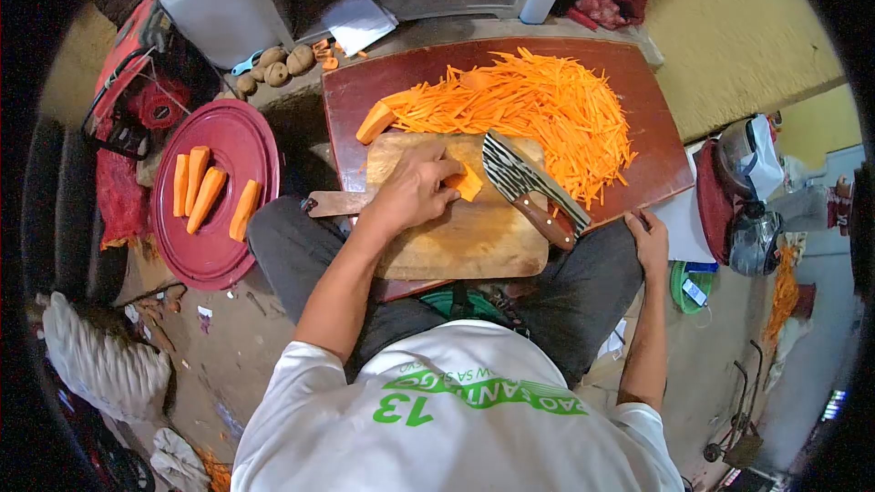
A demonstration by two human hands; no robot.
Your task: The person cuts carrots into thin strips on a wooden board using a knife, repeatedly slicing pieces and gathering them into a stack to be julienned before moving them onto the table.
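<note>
My left hand is over the wooden cutting board, fingers bent and closed on some flat carrot slices. To the right of the slices lies a cleaver with a black-and-white striped blade and brown wooden handle, resting on the board, no hand on it. My right hand is at the near right corner of the red-brown table, its fingers closed on the edge. Behind the board spreads a big heap of carrot strips. One thicker carrot piece lies at the heap's left end.
Several peeled carrots lie on a round dark-red lid at the left. Brown round vegetables, a blue-handled peeler and white paper are beyond the table. A green basket holding a phone stands at the right.
</note>
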